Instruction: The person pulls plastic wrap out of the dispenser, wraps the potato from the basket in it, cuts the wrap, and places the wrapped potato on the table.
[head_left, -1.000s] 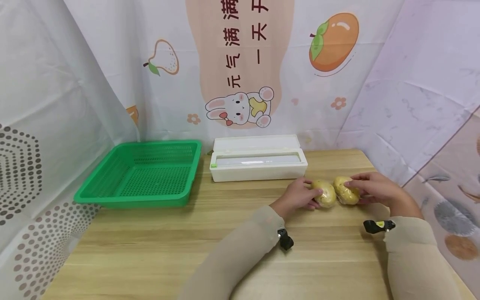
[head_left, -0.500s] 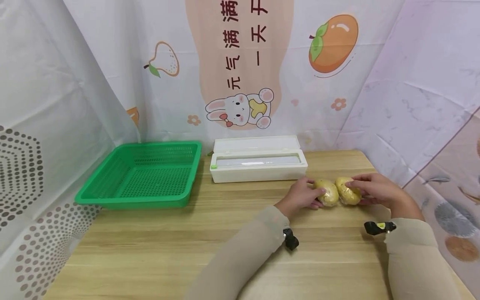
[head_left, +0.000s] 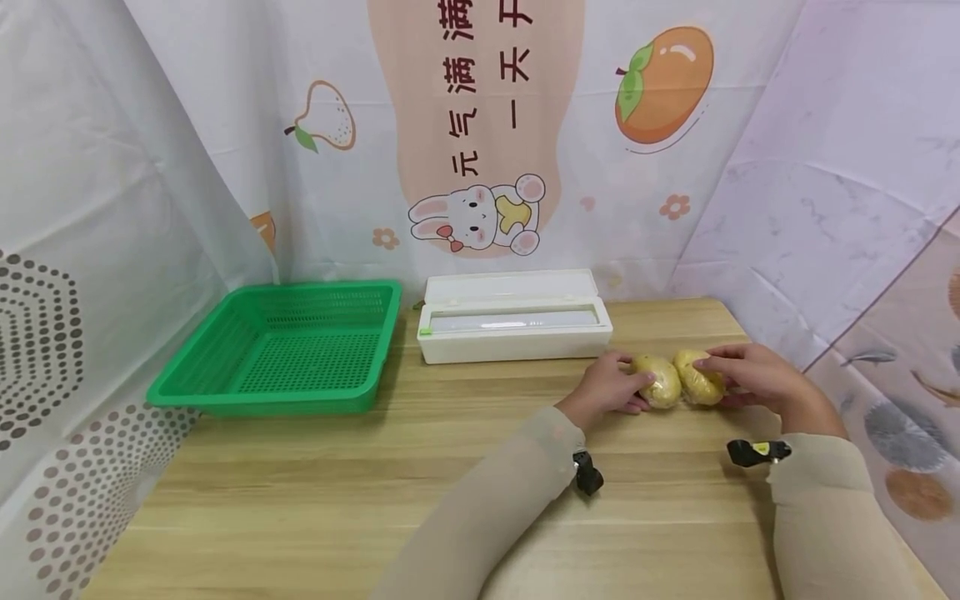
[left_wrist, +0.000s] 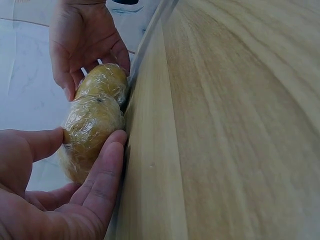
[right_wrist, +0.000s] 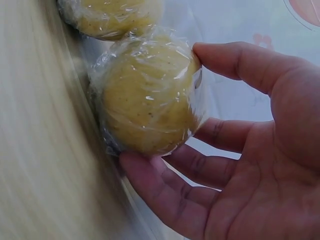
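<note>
Two yellow potatoes wrapped in clear cling film sit side by side at the right of the wooden table. My left hand grips the left potato between thumb and fingers; the left wrist view shows the fingertips along the lower side of this potato. Around the right potato curl the thumb and fingers of my right hand. Loose film wrinkles over that potato in the right wrist view. The potatoes are right up against each other in the left wrist view.
A white cling film box with its lid raised stands at the back, just left of the potatoes. Farther left is a green perforated basket. Printed curtains hang behind and at both sides of the table.
My left hand and its potato have shifted slightly right, closing the small gap to the other potato. The right hand has hardly moved and keeps its hold.
</note>
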